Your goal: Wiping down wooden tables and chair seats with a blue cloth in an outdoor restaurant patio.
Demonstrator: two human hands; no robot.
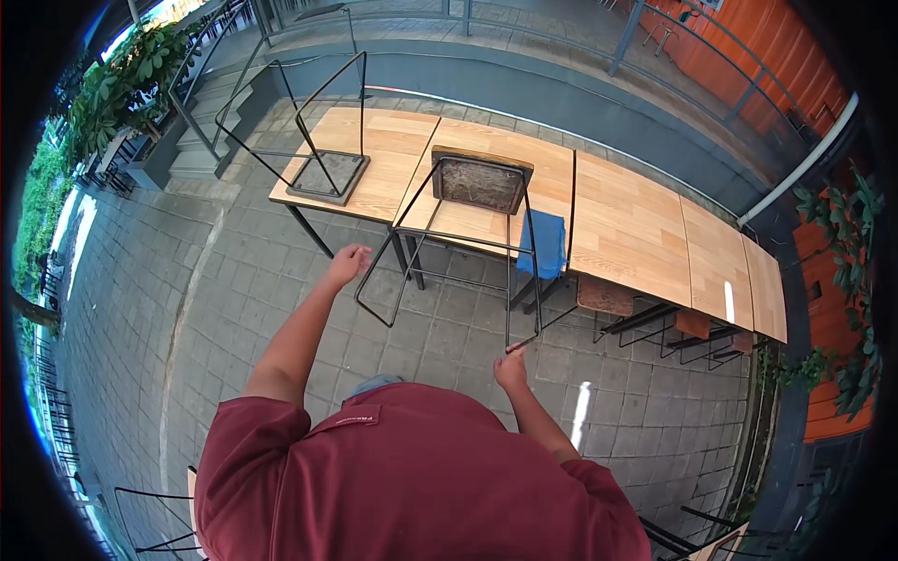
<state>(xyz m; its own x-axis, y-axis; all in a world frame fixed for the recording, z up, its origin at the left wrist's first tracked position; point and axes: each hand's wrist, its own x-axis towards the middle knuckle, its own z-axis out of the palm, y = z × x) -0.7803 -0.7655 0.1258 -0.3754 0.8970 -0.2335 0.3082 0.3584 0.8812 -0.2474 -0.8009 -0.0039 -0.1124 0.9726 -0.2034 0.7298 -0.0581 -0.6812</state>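
Note:
A stool with a black metal frame and a worn wooden seat is in front of me. Its seat is tipped over at the tabletop, and its legs reach back toward me past the table's near edge. My right hand is closed at the low right end of the frame. Beside the frame's left side, my left hand is raised with its fingers apart and nothing in them. A blue cloth lies at the table's near edge, partly behind the stool's legs.
A second stool rests upside down on the left end of the table row, legs up. More stools stand under the tables at right. Behind are a grey low wall, railings and steps. Paving surrounds me.

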